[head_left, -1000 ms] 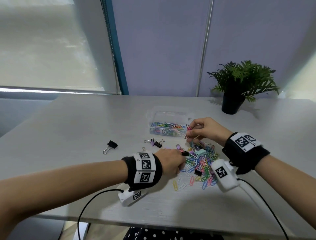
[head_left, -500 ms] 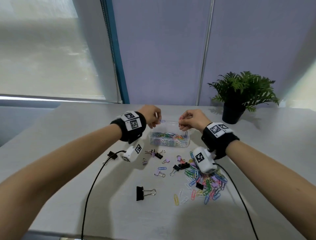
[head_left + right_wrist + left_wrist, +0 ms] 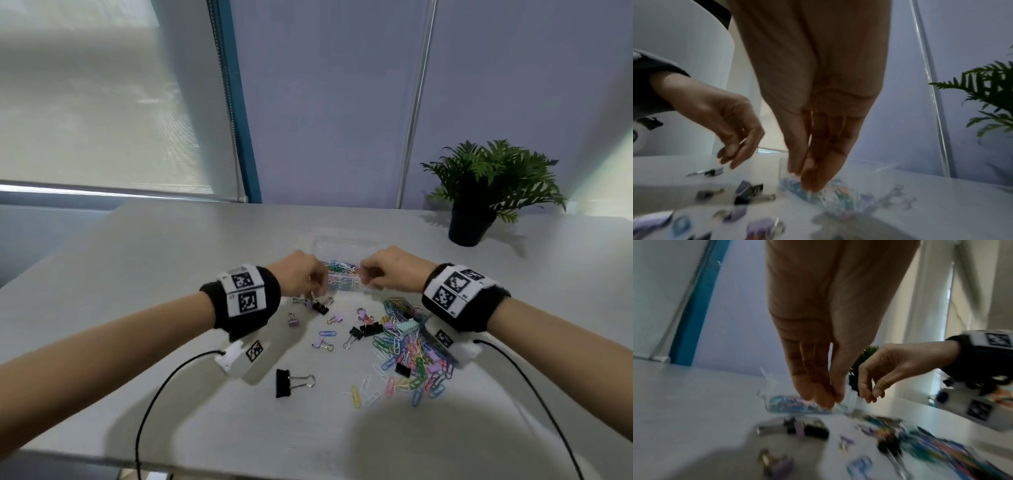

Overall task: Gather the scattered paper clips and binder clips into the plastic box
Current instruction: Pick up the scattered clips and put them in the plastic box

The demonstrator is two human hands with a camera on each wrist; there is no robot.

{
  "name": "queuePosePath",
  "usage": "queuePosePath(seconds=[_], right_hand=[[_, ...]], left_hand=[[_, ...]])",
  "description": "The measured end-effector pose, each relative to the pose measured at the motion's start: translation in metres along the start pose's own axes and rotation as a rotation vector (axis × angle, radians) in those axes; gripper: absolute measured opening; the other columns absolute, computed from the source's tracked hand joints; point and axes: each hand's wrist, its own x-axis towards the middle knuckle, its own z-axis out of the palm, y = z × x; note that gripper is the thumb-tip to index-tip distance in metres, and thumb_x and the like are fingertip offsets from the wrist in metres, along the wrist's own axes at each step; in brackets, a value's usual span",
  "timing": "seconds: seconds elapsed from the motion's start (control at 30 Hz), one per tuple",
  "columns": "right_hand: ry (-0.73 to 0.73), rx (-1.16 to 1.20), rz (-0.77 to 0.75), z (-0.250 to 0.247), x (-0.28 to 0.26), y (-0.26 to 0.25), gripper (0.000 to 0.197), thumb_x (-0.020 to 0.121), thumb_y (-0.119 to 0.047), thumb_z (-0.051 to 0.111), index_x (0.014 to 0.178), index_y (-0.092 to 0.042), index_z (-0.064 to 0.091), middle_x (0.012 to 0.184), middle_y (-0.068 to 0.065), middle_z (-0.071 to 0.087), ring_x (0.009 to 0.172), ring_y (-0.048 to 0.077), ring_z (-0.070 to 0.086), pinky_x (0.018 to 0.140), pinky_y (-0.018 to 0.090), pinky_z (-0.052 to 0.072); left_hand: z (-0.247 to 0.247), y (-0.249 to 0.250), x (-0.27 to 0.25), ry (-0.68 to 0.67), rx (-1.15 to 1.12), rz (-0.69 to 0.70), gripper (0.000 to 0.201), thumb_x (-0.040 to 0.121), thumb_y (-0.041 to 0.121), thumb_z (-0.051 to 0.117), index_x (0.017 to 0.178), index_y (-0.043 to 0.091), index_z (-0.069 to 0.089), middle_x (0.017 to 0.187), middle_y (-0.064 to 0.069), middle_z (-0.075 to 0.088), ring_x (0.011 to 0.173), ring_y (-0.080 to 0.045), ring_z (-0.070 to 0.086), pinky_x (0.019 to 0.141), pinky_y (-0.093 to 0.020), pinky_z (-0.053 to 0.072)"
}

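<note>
Head view: plastic box (image 3: 346,247) between left hand (image 3: 297,275) and right hand (image 3: 394,270).

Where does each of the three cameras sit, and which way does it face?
Head: on the person's head, facing forward and down at the table; both forearms, left hand, right hand.
Left wrist: along the left hand's palm toward the plastic box; right hand beyond.
Right wrist: along the right hand's palm toward the box; left hand beyond.
Shared: all show the box, scattered binder clips and potted plant.
</note>
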Motion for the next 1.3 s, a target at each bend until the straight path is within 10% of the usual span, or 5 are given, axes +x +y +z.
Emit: queuePosePath(seconds=[0.3,0.67,0.87,1.03,1.3], right_hand=[[-0.145,-0.137,0.134,0.038,-0.022,0.003,0.029,0.084,-0.045,0.059,0.086,-0.017,0.054,0.082,-0.003,0.056,0.077,0.015,0.052,0.061,0.026,0.037],[-0.064,0.077,0.086,0.029,-0.008,-0.013,0.013,0.081,-0.02,0.067,0.088,-0.009,0.066,0.067,-0.01,0.051,0.066,0.007,0.05,0.055,0.015,0.035],[-0.048,0.031,0.062,0.004,-0.022,-0.006,0.005,0.082,-0.012,0.066,0.082,-0.015,0.062,0.067,-0.011,0.054,0.06,-0.004,0.047,0.052,0.009,0.033],[0.044,0.048,0.077,0.0,-0.037,0.005,0.009,0.084,-0.006,0.061,0.083,-0.012,0.067,0.073,-0.003,0.061,0.051,-0.008,0.052,0.051,0.001,0.036],[-0.116,-0.005,0.056,0.029,-0.065,0.006,0.019,0.081,-0.029,0.068,0.095,-0.017,0.063,0.079,-0.01,0.054,0.072,0.005,0.05,0.067,0.021,0.041]], left_hand=[[0.057,0.022,-0.008,-0.123,0.157,0.035,0.013,0.083,0.004,0.057,0.092,0.011,0.064,0.098,-0.005,0.071,0.092,-0.021,0.065,0.07,-0.021,0.04],[0.051,0.019,-0.013,-0.163,0.221,0.004,0.014,0.086,0.01,0.052,0.099,0.008,0.059,0.106,-0.015,0.065,0.1,-0.031,0.059,0.085,-0.038,0.049],[0.041,0.029,-0.009,-0.001,0.022,0.125,0.018,0.087,-0.001,0.048,0.103,0.006,0.053,0.09,-0.012,0.072,0.069,-0.016,0.058,0.069,-0.022,0.044],[0.048,0.051,0.003,-0.035,0.078,0.284,0.026,0.089,0.003,0.049,0.109,0.012,0.063,0.092,-0.01,0.071,0.08,-0.02,0.064,0.07,-0.017,0.038],[0.061,0.056,0.012,-0.03,0.265,0.224,0.022,0.088,0.006,0.053,0.105,0.01,0.066,0.097,-0.014,0.065,0.09,-0.03,0.062,0.079,-0.036,0.052]])
